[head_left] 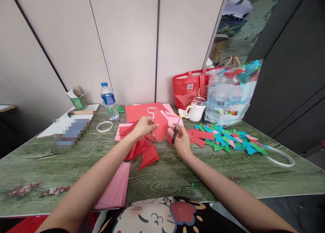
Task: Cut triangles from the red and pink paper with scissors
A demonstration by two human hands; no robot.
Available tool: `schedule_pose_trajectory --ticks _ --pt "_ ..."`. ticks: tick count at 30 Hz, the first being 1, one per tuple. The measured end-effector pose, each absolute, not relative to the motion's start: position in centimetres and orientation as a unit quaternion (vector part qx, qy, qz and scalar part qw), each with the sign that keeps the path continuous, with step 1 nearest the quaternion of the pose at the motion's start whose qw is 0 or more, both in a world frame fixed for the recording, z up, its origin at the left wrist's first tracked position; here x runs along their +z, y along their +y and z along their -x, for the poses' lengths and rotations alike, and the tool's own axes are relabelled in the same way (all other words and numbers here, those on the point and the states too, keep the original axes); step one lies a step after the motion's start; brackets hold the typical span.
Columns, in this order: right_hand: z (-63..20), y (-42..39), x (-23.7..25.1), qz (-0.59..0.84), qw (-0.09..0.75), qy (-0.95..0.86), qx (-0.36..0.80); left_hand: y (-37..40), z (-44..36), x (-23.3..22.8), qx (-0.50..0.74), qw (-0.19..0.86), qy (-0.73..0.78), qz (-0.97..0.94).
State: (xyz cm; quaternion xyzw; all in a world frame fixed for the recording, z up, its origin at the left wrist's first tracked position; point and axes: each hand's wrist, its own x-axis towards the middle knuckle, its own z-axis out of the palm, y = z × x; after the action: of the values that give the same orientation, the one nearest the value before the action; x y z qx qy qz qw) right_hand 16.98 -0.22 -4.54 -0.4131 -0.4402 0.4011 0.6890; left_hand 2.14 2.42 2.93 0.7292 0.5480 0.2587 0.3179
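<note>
Nearest you, a stack of pink paper sheets (pixel 115 189) overhangs the near edge of the green wood-grain table (pixel 165 175), within easy reach of your left arm. Just beyond it, folded red triangles (pixel 143 151) lie fanned in a loose pile, flat and sharp-creased.

Your left hand (pixel 143 126) hovers above that pile, fingers closed in a pinch on a red paper piece (pixel 161 126), holding it up and taut so it can meet the blades. Your right hand (pixel 180 140) is curled shut around black-handled scissors (pixel 175 131), tips pointing up and away beside the paper's right edge.

Toward the right edge, a scatter of red, green, blue and pink paper triangles (pixel 228 140) spreads out, with a thin white ring (pixel 280 156) beyond it.

Farther back lie large red and pink sheets (pixel 142 111), a white tape ring (pixel 104 126), a clear plastic water bottle (pixel 109 101) and a white mug (pixel 196 110). At the far edge stand a red tote bag (pixel 189 87) and a crinkled plastic bag (pixel 232 90) stuffed with coloured pieces.
</note>
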Motion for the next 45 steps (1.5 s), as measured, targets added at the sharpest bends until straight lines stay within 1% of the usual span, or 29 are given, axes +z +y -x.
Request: schedule_pose_trajectory --ticks 1,2,3,5,11,14,18,21,24,28,32,37,45 --pt "-17.0 -0.3 -4.4 0.405 0.693 -0.431 0.412 1.7 -2.4 3.1 0.354 0.386 0.514 -0.680" --pt "-17.0 -0.4 -4.2 0.395 0.697 -0.422 0.424 0.9 -2.8 3.3 0.422 0.446 0.473 -0.632" --pt "-17.0 -0.5 -4.0 0.386 0.699 -0.414 0.437 0.2 -3.1 3.2 0.459 0.488 0.445 -0.594" --pt "-17.0 -0.7 -3.7 0.374 0.697 -0.404 0.459 -0.9 -3.7 2.9 0.472 0.522 0.426 -0.568" --pt "-17.2 -1.0 -3.4 0.378 0.711 -0.412 0.428 -1.7 -3.6 1.2 0.436 0.550 0.439 -0.561" --pt "-17.3 -0.9 -3.6 0.371 0.708 -0.436 0.414 -1.6 -3.2 0.7 0.443 0.553 0.446 -0.547" --pt "-17.1 -1.1 -3.6 0.361 0.673 -0.443 0.470 -1.3 -3.1 0.3 0.484 0.533 0.433 -0.543" --pt "-16.9 -1.3 -3.5 0.360 0.663 -0.431 0.494 -1.2 -3.0 0.0 0.480 0.525 0.433 -0.553" --pt "-16.7 -1.3 -3.6 0.363 0.662 -0.424 0.500 -1.3 -2.9 -0.3 0.459 0.523 0.440 -0.567" --pt "-16.7 -1.2 -3.6 0.352 0.661 -0.418 0.514 -1.5 -3.0 -0.4 0.467 0.530 0.419 -0.570" --pt "-16.5 -1.3 -3.7 0.348 0.656 -0.430 0.514 -1.8 -3.2 -0.5 0.473 0.546 0.410 -0.557" --pt "-16.4 -1.5 -4.1 0.357 0.645 -0.457 0.498 -1.9 -3.2 -0.8 0.450 0.578 0.392 -0.555" --pt "-16.2 -1.6 -3.7 0.354 0.642 -0.458 0.503 -2.2 -3.2 -0.8 0.456 0.538 0.407 -0.580"
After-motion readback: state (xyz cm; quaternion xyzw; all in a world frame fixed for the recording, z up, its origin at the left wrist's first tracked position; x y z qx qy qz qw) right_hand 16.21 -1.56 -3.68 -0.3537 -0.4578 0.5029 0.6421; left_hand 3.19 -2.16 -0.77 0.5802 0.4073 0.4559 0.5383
